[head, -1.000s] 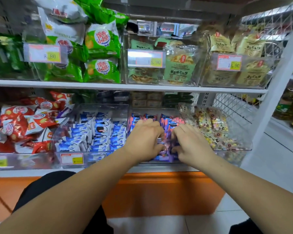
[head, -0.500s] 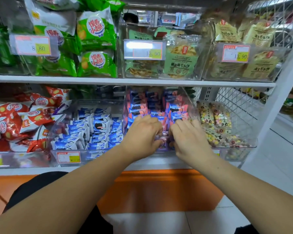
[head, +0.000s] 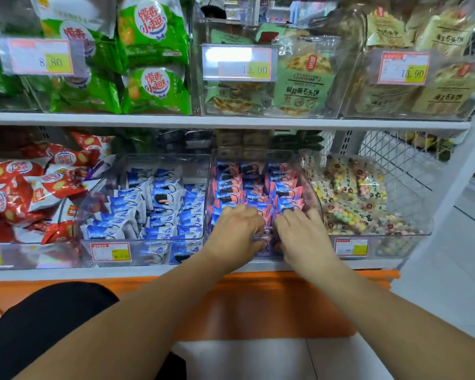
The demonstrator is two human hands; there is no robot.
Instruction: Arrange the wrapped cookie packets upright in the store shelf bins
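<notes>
The left hand (head: 235, 231) and right hand (head: 303, 234) curl their fingers round the front pink packets (head: 231, 187). The walls of the clear bin (head: 311, 187) hem both hands in closely.

The fingertips of the left hand (head: 236, 229) and the right hand (head: 302, 234) were sunk among the pink-and-blue cookie packets (head: 231, 187), so I couldn't tell whether either pinched one. They hid the front of the clear bin (head: 314, 185). Glare washed out the middle price tag (head: 237, 63). The lower label (head: 110, 252) was too small to read. The red packets (head: 17, 193) ran off the left edge.
</notes>
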